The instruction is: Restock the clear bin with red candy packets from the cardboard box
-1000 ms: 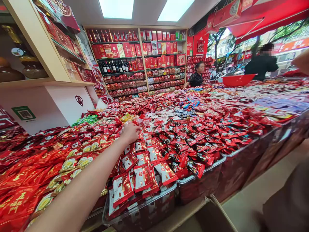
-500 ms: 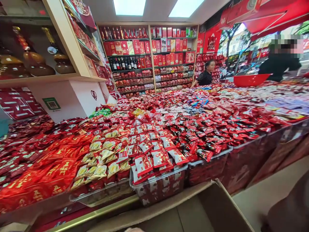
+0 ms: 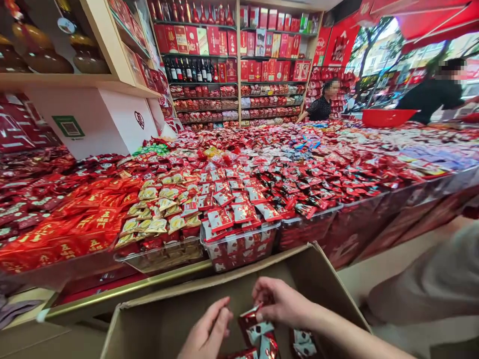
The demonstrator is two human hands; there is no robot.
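Observation:
My right hand (image 3: 279, 303) reaches into an open cardboard box (image 3: 179, 311), its thumb and fingers closed on the end of a red-and-white snack packet (image 3: 258, 326). Similar packets lie below it in the box, one loose packet (image 3: 304, 343) under my forearm. Just left of the held packet is my left hand (image 3: 210, 330), index finger stretched and the others loosely bent, with nothing visible in it. Beyond the box rim stands a clear plastic bin (image 3: 241, 249) heaped with the same kind of packet. The box floor is partly cut off by the frame.
Bins of wrapped sweets cover the counter, with red packets (image 3: 86, 214) left and gold ones (image 3: 157, 224) beside them. A person's leg (image 3: 422, 279) is close on the right. Behind the counter are two people, a red basin (image 3: 387, 117) and shelves of bottles (image 3: 190, 70).
The view has tipped downward, showing more of the box. Both hands have come into sight inside it, the right one holding a packet. The person at the far right leans further over.

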